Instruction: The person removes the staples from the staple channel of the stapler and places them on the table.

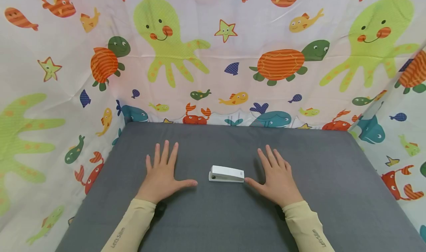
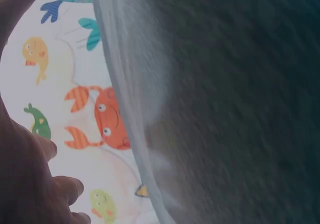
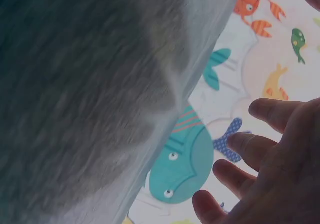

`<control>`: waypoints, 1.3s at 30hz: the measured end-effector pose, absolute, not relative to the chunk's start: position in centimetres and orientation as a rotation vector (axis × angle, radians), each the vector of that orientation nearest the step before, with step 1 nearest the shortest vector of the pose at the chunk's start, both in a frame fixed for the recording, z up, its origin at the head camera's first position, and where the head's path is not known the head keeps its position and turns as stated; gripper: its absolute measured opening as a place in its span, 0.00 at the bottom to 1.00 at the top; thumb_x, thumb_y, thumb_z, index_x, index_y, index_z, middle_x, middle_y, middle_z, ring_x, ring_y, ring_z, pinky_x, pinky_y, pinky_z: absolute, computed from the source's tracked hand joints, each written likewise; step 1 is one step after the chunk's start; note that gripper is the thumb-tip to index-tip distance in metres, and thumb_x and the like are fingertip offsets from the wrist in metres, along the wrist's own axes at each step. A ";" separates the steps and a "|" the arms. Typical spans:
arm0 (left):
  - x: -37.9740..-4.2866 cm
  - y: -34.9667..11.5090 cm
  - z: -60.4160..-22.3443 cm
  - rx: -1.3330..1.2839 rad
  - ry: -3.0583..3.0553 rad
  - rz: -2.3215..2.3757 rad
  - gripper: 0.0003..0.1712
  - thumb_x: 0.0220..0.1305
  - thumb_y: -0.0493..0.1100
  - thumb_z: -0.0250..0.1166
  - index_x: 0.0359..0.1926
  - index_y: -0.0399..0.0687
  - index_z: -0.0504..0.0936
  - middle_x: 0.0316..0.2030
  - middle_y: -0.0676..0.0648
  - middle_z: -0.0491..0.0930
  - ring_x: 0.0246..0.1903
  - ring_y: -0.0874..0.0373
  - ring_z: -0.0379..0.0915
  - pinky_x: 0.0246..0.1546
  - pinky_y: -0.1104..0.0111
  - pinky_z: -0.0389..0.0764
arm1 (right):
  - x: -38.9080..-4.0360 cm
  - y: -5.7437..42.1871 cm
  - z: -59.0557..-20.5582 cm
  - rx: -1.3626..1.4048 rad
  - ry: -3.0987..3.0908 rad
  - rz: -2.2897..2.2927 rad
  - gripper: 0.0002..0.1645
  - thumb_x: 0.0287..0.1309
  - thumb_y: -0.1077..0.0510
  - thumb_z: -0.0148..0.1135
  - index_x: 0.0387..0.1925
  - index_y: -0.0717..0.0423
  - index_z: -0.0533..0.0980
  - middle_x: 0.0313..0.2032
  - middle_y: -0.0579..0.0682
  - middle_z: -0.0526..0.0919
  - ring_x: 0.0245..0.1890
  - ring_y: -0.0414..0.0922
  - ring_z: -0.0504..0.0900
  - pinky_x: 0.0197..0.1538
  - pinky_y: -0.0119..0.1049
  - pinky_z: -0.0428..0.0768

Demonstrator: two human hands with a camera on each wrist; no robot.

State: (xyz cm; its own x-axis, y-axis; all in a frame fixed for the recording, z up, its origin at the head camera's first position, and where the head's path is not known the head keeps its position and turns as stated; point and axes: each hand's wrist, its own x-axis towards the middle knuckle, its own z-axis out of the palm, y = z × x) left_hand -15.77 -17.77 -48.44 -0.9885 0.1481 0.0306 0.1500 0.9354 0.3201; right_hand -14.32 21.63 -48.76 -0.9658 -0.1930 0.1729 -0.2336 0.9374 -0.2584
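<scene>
A white stapler (image 1: pixel 227 173) lies on its base on the grey table, between the two hands. To its left, my left hand (image 1: pixel 162 180) is held palm down with fingers straight and thumb stretched toward it, a gap apart. On the other side, my right hand (image 1: pixel 277 180) has its fingers spread, and the thumb tip is right by the stapler's right end; whether they touch I cannot tell. Neither hand holds anything. The left wrist view shows part of the left hand (image 2: pixel 30 179), and the right wrist view shows the right fingers (image 3: pixel 245 151).
Grey cloth covers the table (image 1: pixel 213 218). A white curtain (image 1: pixel 199 19) printed with sea animals stands along the back and both sides. Light sleeves (image 1: pixel 131 222) cover both forearms, and a dark object (image 1: pixel 159 209) shows under the left wrist.
</scene>
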 end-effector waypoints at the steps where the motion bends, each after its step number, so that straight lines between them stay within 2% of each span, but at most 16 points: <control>1: -15.8 -17.6 -48.4 -0.245 -3.081 -0.523 0.85 0.43 0.92 0.68 0.89 0.64 0.35 0.89 0.43 0.31 0.87 0.35 0.20 0.78 0.23 0.35 | -14.4 21.3 -48.7 0.333 -2.946 0.426 0.69 0.57 0.20 0.69 0.87 0.49 0.56 0.86 0.61 0.53 0.85 0.67 0.53 0.77 0.74 0.59; 4: -15.8 -16.7 -48.4 -0.285 -3.062 -0.556 0.85 0.43 0.91 0.69 0.89 0.65 0.34 0.89 0.45 0.30 0.87 0.36 0.20 0.78 0.23 0.35 | -14.6 20.4 -48.7 0.354 -2.938 0.442 0.68 0.57 0.19 0.68 0.86 0.49 0.56 0.86 0.60 0.53 0.85 0.66 0.53 0.77 0.74 0.60; 12: -16.2 -13.1 -48.6 -0.442 -3.010 -0.606 0.85 0.42 0.97 0.59 0.89 0.62 0.34 0.89 0.48 0.30 0.88 0.41 0.22 0.83 0.31 0.41 | -15.0 18.1 -48.4 0.412 -2.925 0.469 0.66 0.58 0.20 0.68 0.86 0.48 0.57 0.86 0.59 0.55 0.85 0.65 0.55 0.77 0.74 0.63; 18: -16.3 -11.7 -48.4 -0.496 -2.968 -0.623 0.84 0.46 0.92 0.65 0.89 0.55 0.39 0.89 0.44 0.38 0.89 0.41 0.28 0.84 0.36 0.51 | -15.4 16.3 -48.0 0.479 -2.884 0.482 0.64 0.60 0.23 0.69 0.85 0.49 0.60 0.84 0.59 0.60 0.83 0.65 0.61 0.76 0.72 0.67; 23: -16.5 -11.1 -48.4 -0.529 -2.949 -0.745 0.79 0.48 0.78 0.80 0.89 0.56 0.47 0.88 0.48 0.46 0.89 0.45 0.37 0.83 0.40 0.58 | -15.7 15.4 -47.9 0.509 -2.885 0.464 0.61 0.60 0.24 0.70 0.84 0.51 0.63 0.83 0.58 0.65 0.79 0.64 0.69 0.73 0.70 0.72; 25: -16.6 -10.8 -48.4 -0.548 -2.937 -0.833 0.74 0.49 0.71 0.84 0.88 0.59 0.53 0.87 0.50 0.52 0.88 0.48 0.45 0.82 0.42 0.63 | -15.8 15.0 -47.8 0.517 -2.885 0.465 0.59 0.61 0.24 0.70 0.82 0.51 0.65 0.81 0.57 0.68 0.76 0.63 0.73 0.71 0.69 0.75; 31: -16.9 -10.0 -48.6 -0.564 -2.906 -1.106 0.51 0.60 0.57 0.83 0.81 0.62 0.70 0.76 0.53 0.75 0.76 0.53 0.72 0.75 0.51 0.76 | -15.8 13.8 -47.7 0.611 -2.834 0.536 0.48 0.63 0.30 0.73 0.76 0.50 0.74 0.69 0.54 0.82 0.65 0.56 0.82 0.64 0.58 0.85; 35: -17.1 -9.9 -49.1 -0.594 -2.859 -1.281 0.45 0.62 0.50 0.83 0.78 0.58 0.75 0.69 0.52 0.82 0.69 0.54 0.79 0.73 0.53 0.78 | -15.7 13.0 -47.9 0.668 -2.800 0.593 0.40 0.64 0.35 0.75 0.71 0.49 0.79 0.63 0.50 0.87 0.60 0.49 0.83 0.58 0.50 0.88; 39: -17.3 -9.9 -49.5 -0.620 -2.829 -1.407 0.42 0.63 0.45 0.82 0.76 0.55 0.77 0.66 0.51 0.85 0.64 0.55 0.83 0.68 0.55 0.82 | -15.5 12.6 -48.0 0.707 -2.761 0.609 0.36 0.64 0.40 0.77 0.68 0.49 0.81 0.59 0.47 0.88 0.56 0.47 0.83 0.54 0.47 0.89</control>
